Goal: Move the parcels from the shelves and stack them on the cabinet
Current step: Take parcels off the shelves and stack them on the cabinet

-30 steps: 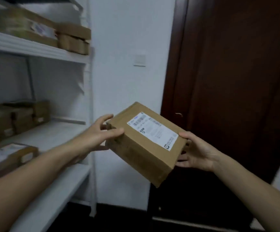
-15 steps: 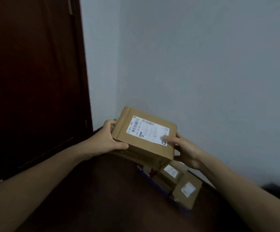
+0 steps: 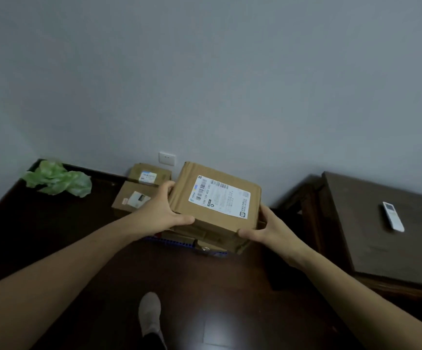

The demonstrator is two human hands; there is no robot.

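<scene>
I hold a brown cardboard parcel (image 3: 215,198) with a white shipping label between both hands. My left hand (image 3: 162,213) grips its left side and my right hand (image 3: 268,229) grips its right front corner. The parcel sits over a stack of other brown parcels (image 3: 215,242) on a dark wooden cabinet top (image 3: 53,223); whether it rests on them I cannot tell. Two smaller labelled parcels (image 3: 134,198) lie flat just left of the stack, near the wall. A blue strip (image 3: 169,240) shows beneath the stack.
A crumpled green bag (image 3: 58,180) lies at the cabinet's far left corner. A white wall socket (image 3: 167,158) is behind the parcels. To the right stands a lower dark table (image 3: 371,223) with a white remote (image 3: 393,216). My foot (image 3: 150,314) shows on the dark floor.
I have turned from the shelves past the dark door to the cabinet. The parcel has come down over the stack by the wall, both hands still on it.
</scene>
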